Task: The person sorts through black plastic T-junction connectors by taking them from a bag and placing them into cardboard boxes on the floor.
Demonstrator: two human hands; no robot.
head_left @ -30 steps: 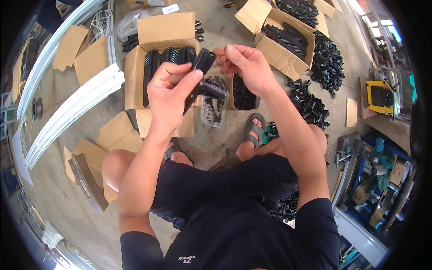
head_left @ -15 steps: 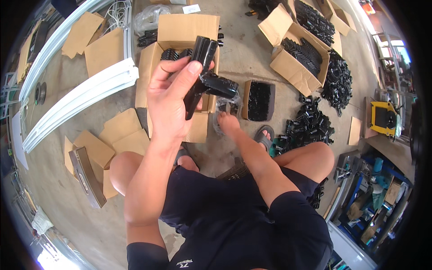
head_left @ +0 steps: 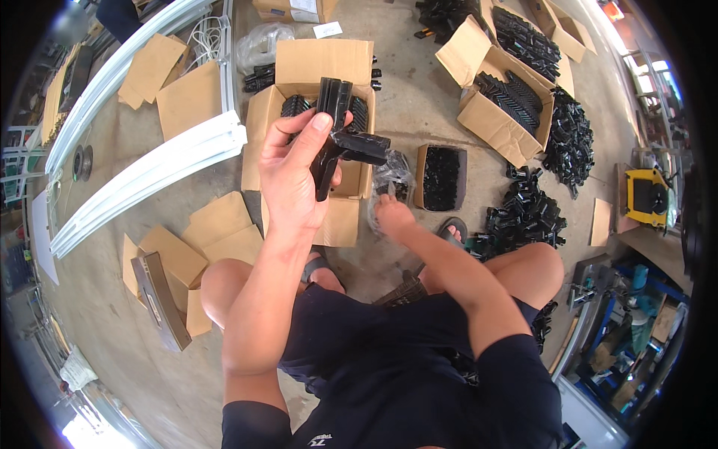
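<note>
My left hand (head_left: 293, 168) is raised over a cardboard box and closed around a black Y-shaped tube fitting (head_left: 333, 142). Thumb and fingers grip its upper tube, while a branch points to the right. Below and to the right, my right hand (head_left: 394, 217) is at a clear plastic bag (head_left: 402, 166) on the floor, its fingertips drawn together. Small dark pieces show inside the bag; what the fingers pinch is too small to make out. Behind the raised fitting stands the open cardboard box (head_left: 262, 112), holding rows of black ribbed pieces.
Right of the bag sits a small box (head_left: 443, 179) of black bits. Heaps of black fittings (head_left: 527, 213) lie near my right foot, below another open carton (head_left: 479, 123). White metal profiles (head_left: 149, 176) and flattened cardboard (head_left: 224, 224) lie to the left.
The whole view has shifted a little, so everything sits further right and lower. The fitting in my left hand has turned slightly. My right hand stays at the plastic bag.
</note>
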